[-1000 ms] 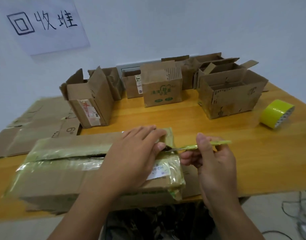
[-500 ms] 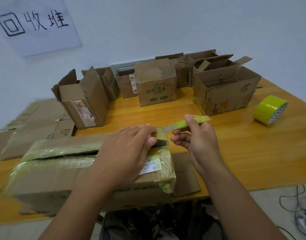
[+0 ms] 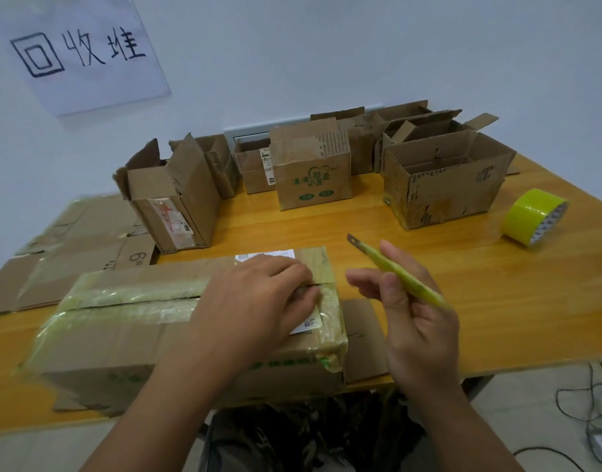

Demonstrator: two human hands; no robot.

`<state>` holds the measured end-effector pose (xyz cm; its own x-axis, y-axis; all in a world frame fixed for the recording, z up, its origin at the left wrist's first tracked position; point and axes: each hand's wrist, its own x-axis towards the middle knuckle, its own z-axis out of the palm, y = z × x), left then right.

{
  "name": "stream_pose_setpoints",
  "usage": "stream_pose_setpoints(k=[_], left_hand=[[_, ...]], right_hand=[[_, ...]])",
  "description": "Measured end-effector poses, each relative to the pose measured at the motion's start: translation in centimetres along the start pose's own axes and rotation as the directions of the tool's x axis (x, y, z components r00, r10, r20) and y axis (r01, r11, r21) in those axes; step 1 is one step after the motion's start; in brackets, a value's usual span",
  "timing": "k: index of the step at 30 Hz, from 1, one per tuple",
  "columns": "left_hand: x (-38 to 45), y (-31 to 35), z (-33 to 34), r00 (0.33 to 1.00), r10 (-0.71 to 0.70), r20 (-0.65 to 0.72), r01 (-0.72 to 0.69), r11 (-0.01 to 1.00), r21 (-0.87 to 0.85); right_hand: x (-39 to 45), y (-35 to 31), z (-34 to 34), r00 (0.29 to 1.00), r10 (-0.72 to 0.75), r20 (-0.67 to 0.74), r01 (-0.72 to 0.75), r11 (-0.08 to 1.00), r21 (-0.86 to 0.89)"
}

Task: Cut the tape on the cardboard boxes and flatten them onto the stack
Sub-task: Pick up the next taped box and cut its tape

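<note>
A long cardboard box (image 3: pixel 122 342) wrapped in yellow-green tape lies at the table's near edge, with a slit running along its top seam. My left hand (image 3: pixel 255 308) rests on the box's right end, fingertips curled at the seam. To the right of the box, my right hand (image 3: pixel 415 318) holds a yellow-green utility knife (image 3: pixel 395 270) in the air. Its blade points up and left, clear of the box. A stack of flattened cardboard (image 3: pixel 71 253) lies at the far left of the table.
Several opened boxes (image 3: pixel 310 172) stand along the back of the wooden table (image 3: pixel 480 284). A roll of yellow-green tape (image 3: pixel 534 216) sits at the right. A loose cardboard flap (image 3: pixel 364 338) lies beside the box. Cables (image 3: pixel 585 413) trail on the floor at lower right.
My right hand has pulled the knife out of the box's seam and lifted it up and to the right. My left hand stays on the box's right end.
</note>
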<state>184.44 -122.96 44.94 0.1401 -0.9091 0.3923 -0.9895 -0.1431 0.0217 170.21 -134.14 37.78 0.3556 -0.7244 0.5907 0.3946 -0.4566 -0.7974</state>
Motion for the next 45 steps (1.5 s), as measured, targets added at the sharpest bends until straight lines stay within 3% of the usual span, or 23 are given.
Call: stream_pose_setpoints(k=[5,9,13,17,23,28,31,36,41,45], left_hand=[[-1.1,0.8,-0.1,0.996,-0.03,-0.087,0.031,0.999,0.015],[-1.7,0.7,0.7,0.975,-0.011,-0.221,0.031,0.996,0.086],[-1.7,0.5,1.3,0.954,0.005,-0.298,0.038,0.99,0.137],[-1.8,0.6,1.6,0.954,0.013,-0.3,0.022,0.993,0.112],[-2.3,0.9,2.0,0.955,-0.016,-0.298,0.058,0.989,0.134],[-2.3,1.3,2.2,0.982,-0.048,-0.183,0.085,0.975,0.204],[-1.9,1.4,2.1,0.986,-0.103,-0.131,0.129,0.969,0.212],[-1.8,1.1,2.2,0.99,-0.087,-0.109,0.106,0.977,0.182],[-1.7,1.0,2.1,0.993,-0.069,-0.094,0.084,0.981,0.173],[-1.7,1.1,2.2,0.993,-0.069,-0.099,0.086,0.98,0.181]], right_hand=[[1.1,0.6,0.8,0.959,-0.108,0.263,0.159,0.971,-0.181],[0.6,1.3,1.0,0.964,-0.209,0.167,0.247,0.933,-0.262],[0.2,1.6,1.2,0.969,-0.214,0.119,0.241,0.923,-0.301],[0.7,1.8,1.3,0.982,-0.175,0.075,0.19,0.933,-0.306],[0.6,1.6,2.1,0.985,-0.131,0.116,0.16,0.942,-0.294],[0.5,1.8,2.1,0.992,-0.067,0.109,0.096,0.953,-0.286],[0.6,1.8,1.8,0.994,0.008,0.112,0.014,0.981,-0.191],[1.0,0.9,0.8,0.988,0.152,-0.009,-0.148,0.976,0.16],[0.8,1.6,-1.5,0.911,0.407,0.074,-0.39,0.787,0.478],[0.4,1.9,-1.8,0.878,0.466,0.112,-0.456,0.74,0.495]])
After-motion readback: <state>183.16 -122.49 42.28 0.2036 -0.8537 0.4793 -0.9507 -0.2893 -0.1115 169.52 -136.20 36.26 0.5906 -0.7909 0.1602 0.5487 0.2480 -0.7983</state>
